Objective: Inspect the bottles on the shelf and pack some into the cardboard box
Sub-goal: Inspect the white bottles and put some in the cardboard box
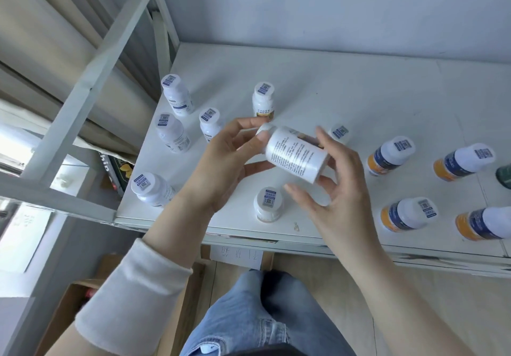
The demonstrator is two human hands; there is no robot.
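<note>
- Holding a white bottle (293,153) between both hands, the person has it tipped on its side just above the shelf (359,92), with the printed side of the label facing up.
- The left hand (221,162) pinches the cap end, with the thumb underneath and the fingers curled over the top.
- The right hand (337,189) grips the base end, with its fingers and thumb curled round the bottom rim.
- Several white bottles (172,133) stand upright on the left and middle of the shelf, each with a blue code sticker on its cap.
- Four orange-and-blue bottles (390,155) stand upright further right, well apart from one another.
- The cardboard box (60,314) sits on the floor at lower left, below the shelf edge and partly hidden behind the pale sleeve (132,286); I cannot tell what is inside.
</note>
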